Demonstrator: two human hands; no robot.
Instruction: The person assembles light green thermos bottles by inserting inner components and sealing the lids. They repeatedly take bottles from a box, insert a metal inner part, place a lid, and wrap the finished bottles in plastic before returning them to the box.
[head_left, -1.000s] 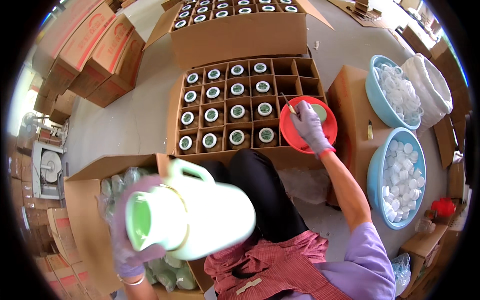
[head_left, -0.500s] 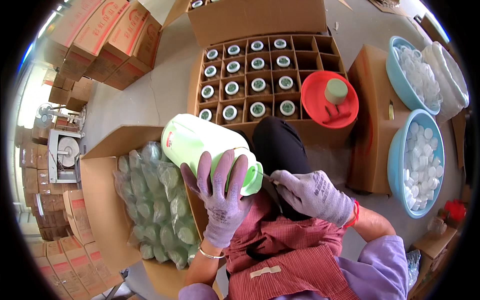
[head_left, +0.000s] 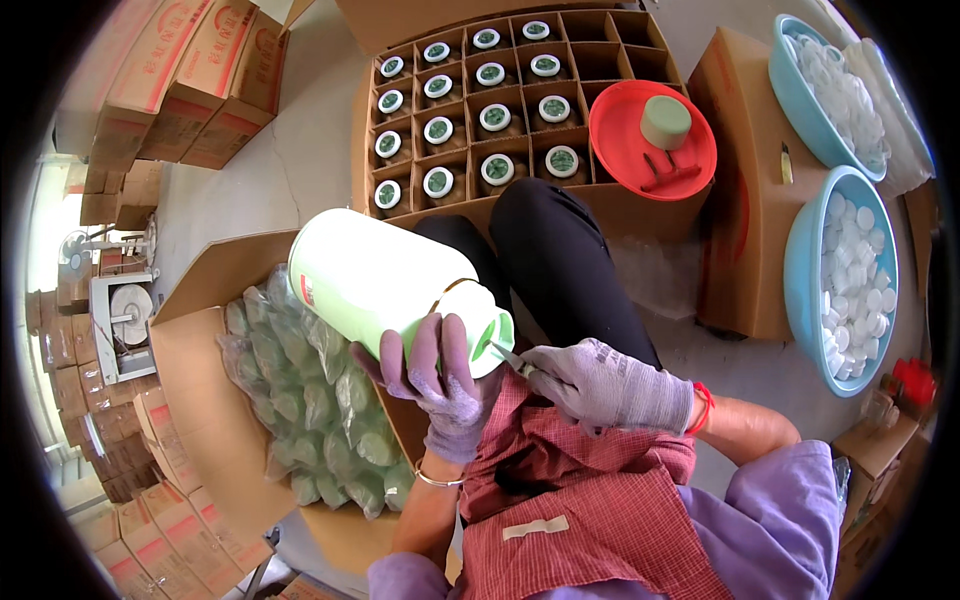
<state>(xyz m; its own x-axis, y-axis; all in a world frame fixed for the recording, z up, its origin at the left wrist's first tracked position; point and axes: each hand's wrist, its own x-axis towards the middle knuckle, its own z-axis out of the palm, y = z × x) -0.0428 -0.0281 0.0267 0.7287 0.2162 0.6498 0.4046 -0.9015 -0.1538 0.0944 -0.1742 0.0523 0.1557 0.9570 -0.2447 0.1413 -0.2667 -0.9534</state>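
Pale green flask (head_left: 385,285), gold band near its mouth; purple-grey glove on left hand (head_left: 440,385), grey glove on right hand (head_left: 600,385). Red checked apron (head_left: 590,500), red dish (head_left: 650,140), blue basins (head_left: 800,250) of white caps (head_left: 850,270).

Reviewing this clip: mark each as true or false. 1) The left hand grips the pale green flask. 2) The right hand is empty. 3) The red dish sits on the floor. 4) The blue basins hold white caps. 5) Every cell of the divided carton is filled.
1) True: the left hand grips the pale green flask.
2) False: the right hand holds a thin tool at the flask's mouth.
3) False: the red dish rests on the divided carton.
4) True: both blue basins hold white caps.
5) False: several cells are empty.
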